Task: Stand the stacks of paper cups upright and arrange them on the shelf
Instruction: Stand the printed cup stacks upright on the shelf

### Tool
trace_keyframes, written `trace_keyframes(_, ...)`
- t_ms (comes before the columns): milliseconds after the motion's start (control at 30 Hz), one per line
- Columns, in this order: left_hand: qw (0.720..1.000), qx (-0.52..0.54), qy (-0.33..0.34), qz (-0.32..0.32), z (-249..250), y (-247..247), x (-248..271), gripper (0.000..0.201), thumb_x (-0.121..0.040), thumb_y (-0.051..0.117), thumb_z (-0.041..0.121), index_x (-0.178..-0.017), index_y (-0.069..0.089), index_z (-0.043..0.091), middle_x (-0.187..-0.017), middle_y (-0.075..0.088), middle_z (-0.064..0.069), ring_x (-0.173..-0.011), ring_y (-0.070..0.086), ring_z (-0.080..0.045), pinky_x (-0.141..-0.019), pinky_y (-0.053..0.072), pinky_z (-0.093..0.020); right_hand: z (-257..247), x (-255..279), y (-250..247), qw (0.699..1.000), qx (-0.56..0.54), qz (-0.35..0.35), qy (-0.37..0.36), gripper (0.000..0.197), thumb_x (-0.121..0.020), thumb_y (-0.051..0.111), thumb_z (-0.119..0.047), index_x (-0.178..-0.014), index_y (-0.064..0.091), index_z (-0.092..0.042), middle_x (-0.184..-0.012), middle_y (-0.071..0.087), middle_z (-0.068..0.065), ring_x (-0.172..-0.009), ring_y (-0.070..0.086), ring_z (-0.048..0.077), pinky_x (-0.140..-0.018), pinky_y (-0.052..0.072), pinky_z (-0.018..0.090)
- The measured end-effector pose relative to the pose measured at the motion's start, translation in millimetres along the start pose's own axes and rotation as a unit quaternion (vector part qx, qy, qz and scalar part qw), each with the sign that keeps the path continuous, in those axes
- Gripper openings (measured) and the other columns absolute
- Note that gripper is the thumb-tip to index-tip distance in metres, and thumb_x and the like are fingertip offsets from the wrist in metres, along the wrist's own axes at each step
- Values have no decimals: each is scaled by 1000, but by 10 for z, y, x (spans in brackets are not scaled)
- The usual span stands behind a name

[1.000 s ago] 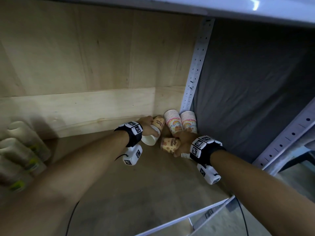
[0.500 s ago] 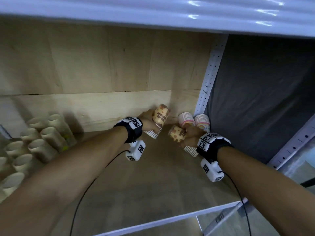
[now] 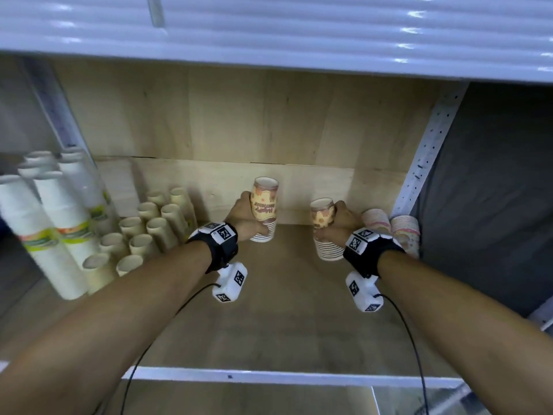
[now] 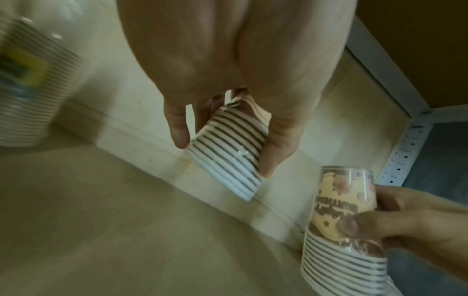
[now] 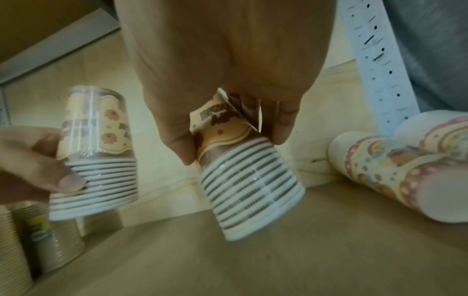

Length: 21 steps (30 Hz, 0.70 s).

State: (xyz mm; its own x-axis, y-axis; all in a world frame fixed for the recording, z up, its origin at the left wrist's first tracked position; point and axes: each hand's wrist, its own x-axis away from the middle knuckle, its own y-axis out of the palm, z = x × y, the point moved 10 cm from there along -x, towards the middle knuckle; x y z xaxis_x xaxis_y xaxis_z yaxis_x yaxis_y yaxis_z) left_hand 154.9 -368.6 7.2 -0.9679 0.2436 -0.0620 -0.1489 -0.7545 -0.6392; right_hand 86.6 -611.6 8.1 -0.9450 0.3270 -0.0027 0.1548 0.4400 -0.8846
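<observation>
Each hand holds a wrapped cup stack just above the shelf: left hand around one stack, right hand around another. Both stacks are tilted, so setting either down on one edge could tip it, possibly against the pink stacks nearby.

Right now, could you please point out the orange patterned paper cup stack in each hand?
Left hand's orange patterned cup stack (image 3: 264, 205), head view, printed upper side.
Right hand's orange patterned cup stack (image 5: 249, 184), right wrist view, striped rims.

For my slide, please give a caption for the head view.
Each hand, left and right, holds one cup stack above the shelf.
</observation>
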Motion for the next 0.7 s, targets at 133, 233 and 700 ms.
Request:
trace_keyframes(133,999,-4,-25,33,-335,-129,201,75,-60,86,7,-116,37,19,-109,56,-1,-103,56,-21,-88,48,-35,-94,7,88,999,-49,13,20,66,-72,78,-36,-122,42,-13,-111,58,4,-108,57,30,-78,41,29)
trace_keyframes(233,998,-18,-47,46,-594,-147,344,78,-58,87,15,-113,33,26,-108,57,3,-104,59,-19,-93,49,-38,-131,-15,224,996,-81,17,17,71,-68,82,-34,-121,41,-13,-113,59,5,-109,59,30,-77,43,31)
trace_keyframes(700,991,8,-89,101,-1086,-90,693,86,-61,90,11,-127,35,13,-109,52,4,-103,53,-17,-98,43,-32,-84,-45,541,992,-128,15,6,73,-69,82,-37,-125,42,-13,-120,61,8,-109,60,33,-87,50,36)
